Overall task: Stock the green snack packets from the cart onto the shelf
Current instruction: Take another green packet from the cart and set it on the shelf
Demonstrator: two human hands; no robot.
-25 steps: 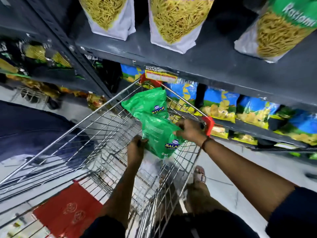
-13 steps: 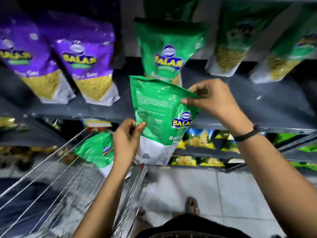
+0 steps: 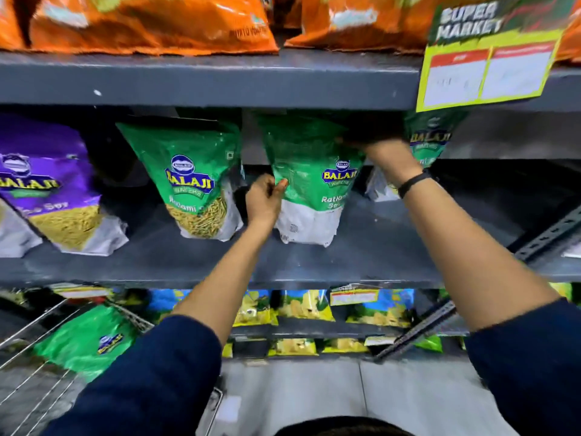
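- Head view, as I read it: my left hand (image 3: 263, 199) pinches the left edge of a green snack packet (image 3: 309, 187), thumb on the front face and the other fingers curled behind.
- My right hand (image 3: 388, 155) grips the same packet at its top right corner, fingers folded over the dark upper edge; a dark band sits on that wrist.
- The packet stands upright with its white base on the grey middle shelf (image 3: 361, 256), between another green packet (image 3: 191, 177) on its left and a third green packet (image 3: 429, 140) partly hidden behind my right hand.
- I can read "BALAJI WAFERS" and "Ratlami" on the green packs; a purple packet (image 3: 47, 184) at far left also reads "BALAJI".
- A yellow tag (image 3: 484, 58) on the upper shelf edge reads "SUPER MARKET"; its smaller print is too blurred to read.
- At lower left, one more green packet (image 3: 88, 339) lies in the wire cart (image 3: 28, 382).
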